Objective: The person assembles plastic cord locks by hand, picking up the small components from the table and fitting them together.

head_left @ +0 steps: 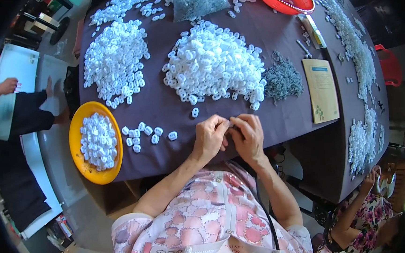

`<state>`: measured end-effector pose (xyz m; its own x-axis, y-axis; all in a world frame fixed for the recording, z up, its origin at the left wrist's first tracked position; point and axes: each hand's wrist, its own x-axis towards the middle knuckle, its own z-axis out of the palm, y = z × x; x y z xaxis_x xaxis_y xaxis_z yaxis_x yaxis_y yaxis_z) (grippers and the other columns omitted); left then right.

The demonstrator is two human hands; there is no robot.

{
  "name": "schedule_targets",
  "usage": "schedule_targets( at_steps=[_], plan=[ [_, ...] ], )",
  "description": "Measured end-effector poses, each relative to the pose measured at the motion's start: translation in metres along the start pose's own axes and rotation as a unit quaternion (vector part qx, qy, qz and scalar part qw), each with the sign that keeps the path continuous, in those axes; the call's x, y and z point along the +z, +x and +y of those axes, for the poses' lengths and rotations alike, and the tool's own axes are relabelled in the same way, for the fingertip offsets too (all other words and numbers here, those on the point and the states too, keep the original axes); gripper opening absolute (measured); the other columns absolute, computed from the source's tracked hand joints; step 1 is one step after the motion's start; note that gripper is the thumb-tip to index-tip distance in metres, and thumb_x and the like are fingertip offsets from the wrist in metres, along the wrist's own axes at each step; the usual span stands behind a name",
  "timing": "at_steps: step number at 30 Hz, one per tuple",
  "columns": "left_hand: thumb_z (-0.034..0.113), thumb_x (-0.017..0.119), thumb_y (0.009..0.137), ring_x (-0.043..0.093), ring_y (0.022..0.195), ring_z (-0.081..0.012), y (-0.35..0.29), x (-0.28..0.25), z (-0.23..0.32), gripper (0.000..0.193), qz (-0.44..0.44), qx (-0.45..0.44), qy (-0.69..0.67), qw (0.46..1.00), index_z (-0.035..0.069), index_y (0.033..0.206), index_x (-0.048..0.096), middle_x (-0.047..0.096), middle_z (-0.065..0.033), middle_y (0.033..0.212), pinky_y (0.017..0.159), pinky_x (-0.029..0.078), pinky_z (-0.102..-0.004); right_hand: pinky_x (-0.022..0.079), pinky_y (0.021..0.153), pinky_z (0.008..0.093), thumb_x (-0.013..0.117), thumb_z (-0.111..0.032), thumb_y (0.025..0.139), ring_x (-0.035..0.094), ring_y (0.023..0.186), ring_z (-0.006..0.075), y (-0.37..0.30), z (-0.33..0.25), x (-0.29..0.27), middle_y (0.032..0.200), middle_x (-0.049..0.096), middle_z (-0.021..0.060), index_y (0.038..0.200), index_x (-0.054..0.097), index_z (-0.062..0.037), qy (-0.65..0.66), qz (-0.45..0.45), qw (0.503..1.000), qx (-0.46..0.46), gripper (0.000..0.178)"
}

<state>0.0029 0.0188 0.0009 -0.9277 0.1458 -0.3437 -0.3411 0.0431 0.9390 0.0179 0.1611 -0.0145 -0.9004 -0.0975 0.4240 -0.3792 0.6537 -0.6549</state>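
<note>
My left hand [211,136] and my right hand [247,135] meet over the front edge of the cloth-covered table. Both are closed, with thumbs and fingertips pinched close together; what they hold is too small and covered to name. Just beyond them lies a large heap of white oval plastic pieces [214,62], each with two dark holes. One single white piece [195,112] rests apart, close to my left hand. To the right of the heap is a pile of small grey screw-like parts [282,76]. Several white pieces [155,139] lie loose left of my hands.
A yellow bowl [73,140] of white pieces sits at the left table edge. Farther back are another white heap [115,57], a clear bag [198,4] of grey parts and a red basket [293,8]. A tan notebook [322,92] lies right. Other people are at both sides.
</note>
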Motion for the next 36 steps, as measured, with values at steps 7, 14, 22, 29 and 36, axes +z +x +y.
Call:
schedule_targets(
  at_steps=[7,14,22,29,36],
  plan=[
    [0.015,0.054,0.092,0.055,0.043,-0.0103,0.006,-0.007,-0.005,0.020,-0.038,-0.061,-0.087,0.994,-0.003,0.086,0.060,0.057,-0.0066,0.066,0.033,0.043,-0.0219,0.043,0.070,0.0362,0.070,-0.001,0.065,0.054,0.081,0.0268,-0.002,0.001,0.000,0.091,0.057,0.0077,0.097,0.063,-0.0066,-0.005,0.003,1.000,-0.007,0.033],
    [0.014,0.053,0.092,0.054,0.042,-0.0089,0.004,-0.008,-0.007,0.021,-0.042,-0.039,-0.087,0.995,-0.003,0.082,0.060,0.057,-0.0057,0.065,0.032,0.041,-0.0219,0.044,0.070,0.0357,0.071,-0.002,0.065,0.055,0.080,0.0269,-0.005,-0.001,-0.001,0.089,0.058,0.0081,0.093,0.063,-0.0061,0.007,0.012,1.000,0.000,0.030],
    [0.014,0.054,0.092,0.054,0.042,-0.0083,0.002,-0.008,-0.012,0.021,-0.039,-0.013,-0.056,0.998,-0.002,0.080,0.059,0.057,-0.0047,0.065,0.032,0.041,-0.0212,0.044,0.071,0.0362,0.071,-0.003,0.065,0.055,0.081,0.0267,-0.008,0.000,0.001,0.089,0.058,0.0081,0.092,0.064,-0.0067,0.014,0.015,1.000,-0.008,0.028],
    [0.014,0.053,0.092,0.053,0.042,-0.0075,-0.001,-0.005,-0.012,0.021,-0.025,0.002,-0.032,0.999,-0.002,0.080,0.059,0.056,-0.0038,0.064,0.034,0.042,-0.0212,0.044,0.071,0.0365,0.071,-0.003,0.065,0.055,0.081,0.0268,-0.008,0.002,0.004,0.088,0.058,0.0081,0.091,0.063,-0.0063,0.011,0.024,1.000,-0.013,0.028],
    [0.016,0.055,0.093,0.056,0.044,-0.0100,0.004,-0.010,-0.013,0.020,-0.062,-0.011,-0.055,0.996,-0.002,0.087,0.060,0.057,-0.0049,0.067,0.035,0.045,-0.0219,0.045,0.070,0.0365,0.071,-0.003,0.065,0.056,0.081,0.0269,-0.006,0.001,0.002,0.089,0.058,0.0080,0.092,0.063,-0.0075,0.020,0.026,0.999,0.002,0.029]
  ],
)
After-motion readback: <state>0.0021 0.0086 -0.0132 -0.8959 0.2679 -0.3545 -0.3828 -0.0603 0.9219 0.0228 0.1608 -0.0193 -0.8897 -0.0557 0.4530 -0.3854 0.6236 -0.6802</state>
